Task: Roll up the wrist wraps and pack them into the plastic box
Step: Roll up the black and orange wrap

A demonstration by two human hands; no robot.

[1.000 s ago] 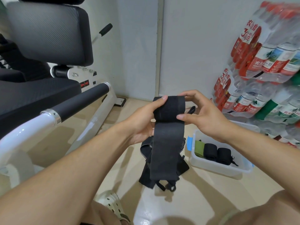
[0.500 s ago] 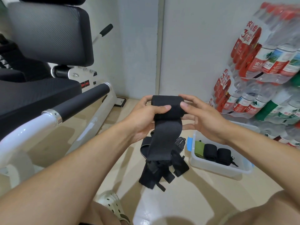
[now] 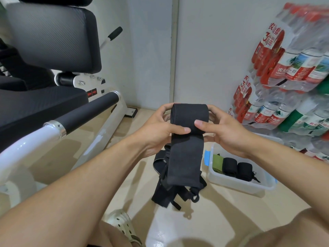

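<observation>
A big black and white exercise machine (image 3: 53,82) fills the left side. Packs of clear plastic water bottles with red and green labels (image 3: 292,72) are stacked on the right, by the white wall. On the tan floor (image 3: 222,211) sits one clear plastic box (image 3: 238,183) with blue clips. Inside it lie three rolled wraps side by side: one green roll (image 3: 217,162) and two black rolls (image 3: 237,168). A pile of loose black straps (image 3: 165,191) lies on the floor just left of the box. Held up above that pile is one long black cloth wrist wrap (image 3: 187,139), rolled at its top, its tail hanging down. The left hand (image 3: 158,129) and the right hand (image 3: 224,132) grip the roll from each side, fingers curled behind it and both thumbs pressing on its front.
</observation>
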